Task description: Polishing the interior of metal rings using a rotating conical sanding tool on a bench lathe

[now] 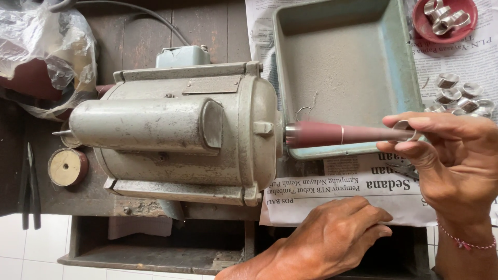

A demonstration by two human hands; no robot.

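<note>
1. Right hand [456, 155] pinches a silver metal ring [406, 130] between thumb and forefinger; fingers clamped on it, ring slipped over the thin end of the tapered spindle [337, 134].
2. Spindle is reddish-brown, cone-shaped, sticks out sideways from the grey motor [176, 140]; its wide end meets the motor housing, its tip is at the ring.
3. Left hand [332, 236] lies palm down, fingers together and flat on the newspaper [332, 194] at the bench edge, holding nothing. It sits below the spindle, well apart from the ring.
4. Pink thread bracelet [464, 241] on the right wrist.
5. Blue-green metal tray [410, 67] lies behind the spindle, on newspaper, dusty inside.
6. Loose silver rings [461, 98] in a heap just beside the tray's right wall, near the right hand.
7. Red bowl [425, 28] at top right holds more silver rings.
8. Left of the motor: round abrasive disc [67, 167], dark pliers [30, 186], crumpled clear plastic bag [46, 46].
9. Black cable [150, 15] runs across the wooden bench behind the motor.
</note>
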